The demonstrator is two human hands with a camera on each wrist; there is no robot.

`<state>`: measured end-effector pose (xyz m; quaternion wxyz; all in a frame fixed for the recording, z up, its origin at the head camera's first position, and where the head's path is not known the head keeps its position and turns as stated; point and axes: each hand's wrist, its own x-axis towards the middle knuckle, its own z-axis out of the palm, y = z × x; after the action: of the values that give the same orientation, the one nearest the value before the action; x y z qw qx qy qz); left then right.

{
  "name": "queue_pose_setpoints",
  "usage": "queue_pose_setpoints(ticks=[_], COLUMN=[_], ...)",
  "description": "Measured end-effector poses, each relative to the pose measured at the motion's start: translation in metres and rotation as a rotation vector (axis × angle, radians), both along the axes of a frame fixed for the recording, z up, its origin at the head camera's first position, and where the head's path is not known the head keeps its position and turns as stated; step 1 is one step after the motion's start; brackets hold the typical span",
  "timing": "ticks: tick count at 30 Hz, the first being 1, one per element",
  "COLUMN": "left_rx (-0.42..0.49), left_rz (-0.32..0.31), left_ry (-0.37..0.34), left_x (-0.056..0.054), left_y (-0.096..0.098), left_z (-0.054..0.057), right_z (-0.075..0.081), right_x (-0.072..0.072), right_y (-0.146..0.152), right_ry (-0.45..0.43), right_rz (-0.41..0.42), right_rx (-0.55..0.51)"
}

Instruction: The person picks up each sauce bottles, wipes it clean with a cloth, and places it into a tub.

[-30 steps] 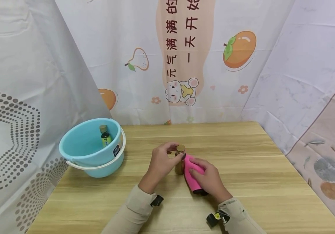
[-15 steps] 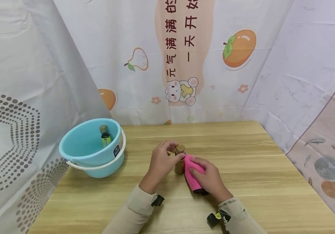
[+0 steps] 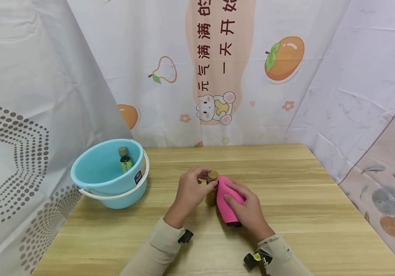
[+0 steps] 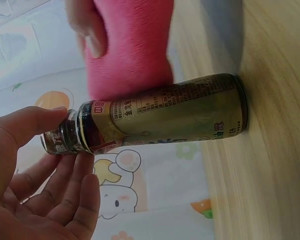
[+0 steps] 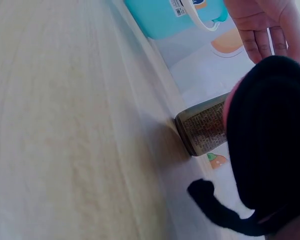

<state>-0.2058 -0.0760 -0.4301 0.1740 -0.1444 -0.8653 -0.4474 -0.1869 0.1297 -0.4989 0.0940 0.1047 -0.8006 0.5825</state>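
Observation:
A slim glass bottle (image 4: 175,112) with a gold-coloured cap (image 3: 213,174) and a printed label stands upright on the table. My left hand (image 3: 191,188) pinches it at the cap and neck between thumb and fingers. In my right hand (image 3: 247,207) is a pink plush cloth (image 3: 226,203) with a black end (image 5: 270,135), gripped in a bundle. The cloth lies against the bottle's right side, covering part of the label in the left wrist view. A short black strap (image 5: 217,210) hangs from the cloth in the right wrist view.
A light blue bucket (image 3: 95,184) with a white handle (image 3: 114,197) stands at the table's left. Inside it is a small dark bottle (image 3: 125,159) with a yellow-green label. A printed curtain (image 3: 170,115) hangs behind the wooden table (image 3: 308,207).
The pink cloth and my right fingers have shifted slightly up along the bottle's side. My left hand keeps its pinch on the bottle, which stays in place.

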Motion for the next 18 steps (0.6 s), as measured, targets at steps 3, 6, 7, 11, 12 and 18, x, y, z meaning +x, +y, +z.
queue_pose_setpoints(ticks=[3,6,7,11,12,18], left_rx=[-0.005,-0.013,-0.015,-0.017,-0.021,-0.031], left_rz=[-0.018,-0.030,-0.030,-0.020,-0.020,-0.016], left_ry=[0.002,0.014,0.017,0.016,0.015,0.005], left_x=[-0.001,-0.002,-0.002,-0.002,-0.002,-0.001], left_y=[0.000,0.000,0.000,0.000,0.000,0.000], left_z=[-0.001,0.000,0.000,0.000,0.000,-0.001], right_z=[0.002,0.005,0.006,0.004,0.003,-0.004], right_x=[0.001,0.002,0.002,0.001,0.001,-0.001], right_y=[0.000,0.001,0.001,0.001,0.000,-0.001], right_ry=[0.026,0.053,0.055,0.037,0.025,-0.036], right_rz=[-0.002,-0.004,-0.002,0.012,0.012,0.008], right_rx=[-0.056,-0.081,-0.082,-0.046,-0.037,0.024])
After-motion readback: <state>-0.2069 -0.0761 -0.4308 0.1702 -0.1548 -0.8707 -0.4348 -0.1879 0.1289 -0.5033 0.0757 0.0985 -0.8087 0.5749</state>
